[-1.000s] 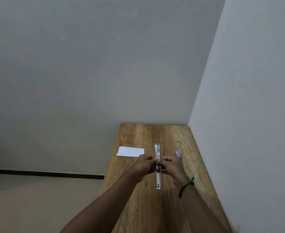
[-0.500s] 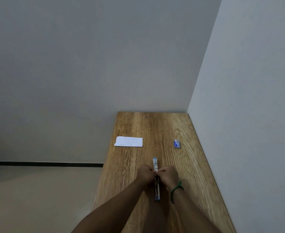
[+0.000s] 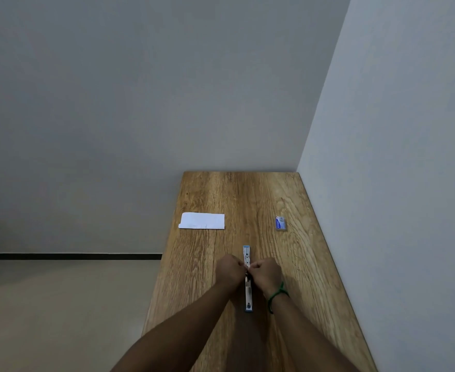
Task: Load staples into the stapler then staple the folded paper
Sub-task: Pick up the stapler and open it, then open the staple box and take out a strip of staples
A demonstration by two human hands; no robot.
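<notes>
A slim blue-and-silver stapler lies opened out flat along the wooden table, its far end pointing away from me. My left hand and my right hand meet over its middle with curled fingers. Their fingertips pinch a tiny pale strip of staples right above the stapler; the strip is mostly hidden. The folded white paper lies at the table's left edge, farther away.
A small blue-and-white staple box sits at the far right of the table. Grey walls close the table's far end and right side. The left table edge drops to a beige floor. A green band circles my right wrist.
Both hands and the open stapler have come nearer to me, away from the paper and the box. The hands stay pinched together over the stapler's middle.
</notes>
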